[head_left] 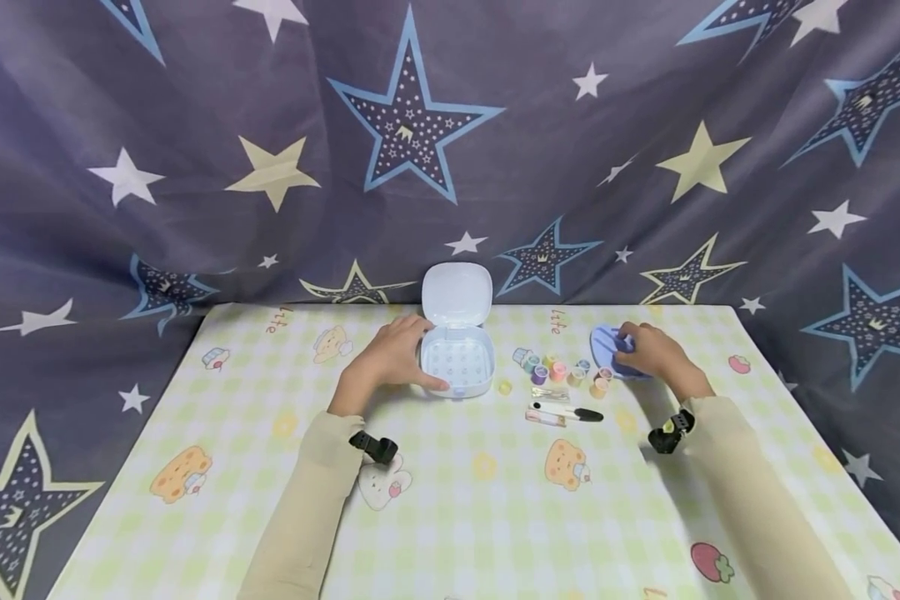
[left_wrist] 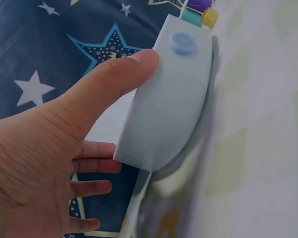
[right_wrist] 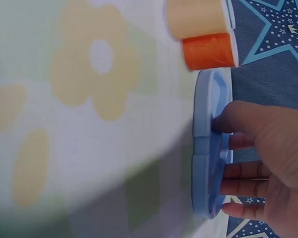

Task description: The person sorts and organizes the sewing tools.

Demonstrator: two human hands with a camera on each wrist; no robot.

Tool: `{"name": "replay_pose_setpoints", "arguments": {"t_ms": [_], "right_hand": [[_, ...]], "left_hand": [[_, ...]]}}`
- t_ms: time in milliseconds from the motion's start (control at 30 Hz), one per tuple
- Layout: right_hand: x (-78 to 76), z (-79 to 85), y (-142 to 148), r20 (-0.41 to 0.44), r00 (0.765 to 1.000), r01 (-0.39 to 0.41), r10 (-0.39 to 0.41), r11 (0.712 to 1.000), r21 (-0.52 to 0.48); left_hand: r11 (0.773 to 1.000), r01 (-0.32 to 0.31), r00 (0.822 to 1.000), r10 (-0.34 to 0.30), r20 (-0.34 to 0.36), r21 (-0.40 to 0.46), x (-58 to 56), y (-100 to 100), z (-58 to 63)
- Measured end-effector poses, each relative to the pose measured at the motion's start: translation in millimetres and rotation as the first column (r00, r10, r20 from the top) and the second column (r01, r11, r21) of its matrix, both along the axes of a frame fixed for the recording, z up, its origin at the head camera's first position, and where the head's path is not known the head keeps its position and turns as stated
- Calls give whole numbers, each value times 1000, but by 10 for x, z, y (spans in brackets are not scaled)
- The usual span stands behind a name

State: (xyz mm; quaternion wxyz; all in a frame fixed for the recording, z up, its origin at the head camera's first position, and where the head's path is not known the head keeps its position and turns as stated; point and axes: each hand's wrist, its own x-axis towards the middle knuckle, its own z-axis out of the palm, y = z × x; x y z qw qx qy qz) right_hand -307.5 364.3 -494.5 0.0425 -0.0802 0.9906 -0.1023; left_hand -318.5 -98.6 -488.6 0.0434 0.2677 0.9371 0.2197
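In the head view, a pale blue sewing box [head_left: 457, 362] stands with its lid [head_left: 457, 293] raised at the back. My left hand [head_left: 396, 353] holds its left side, the thumb [left_wrist: 145, 58] against the top front edge near the blue latch button [left_wrist: 183, 43] and the other fingers toward the back. At the right, my right hand [head_left: 654, 357] grips a blue compartment tray [head_left: 604, 343] lying on the table. In the right wrist view, the thumb dips inside the tray [right_wrist: 202, 183], and the other fingers reach over its far side.
Several thread spools [head_left: 558, 372] stand between box and tray. In front lie a small clear packet [head_left: 550, 394], a black-tipped white tool [head_left: 566, 411] and a pinkish strip [head_left: 545, 418]. A small yellow piece [head_left: 505, 387] sits beside the box. A star-patterned curtain [head_left: 450, 225] hangs behind the table.
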Motion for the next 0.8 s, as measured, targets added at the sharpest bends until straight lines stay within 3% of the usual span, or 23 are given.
{"name": "replay_pose_setpoints", "arguments": {"t_ms": [433, 633, 800], "right_hand": [[67, 84, -90, 32, 997, 74, -73, 997, -13], [154, 132, -203, -111, 992, 54, -54, 999, -9], [181, 254, -413, -270, 961, -80, 63, 995, -53]], "left_hand": [[998, -6, 1000, 7, -30, 58, 52, -21, -141], [997, 11, 999, -8, -46, 77, 56, -24, -208], [996, -3, 998, 8, -56, 85, 49, -37, -219]]}}
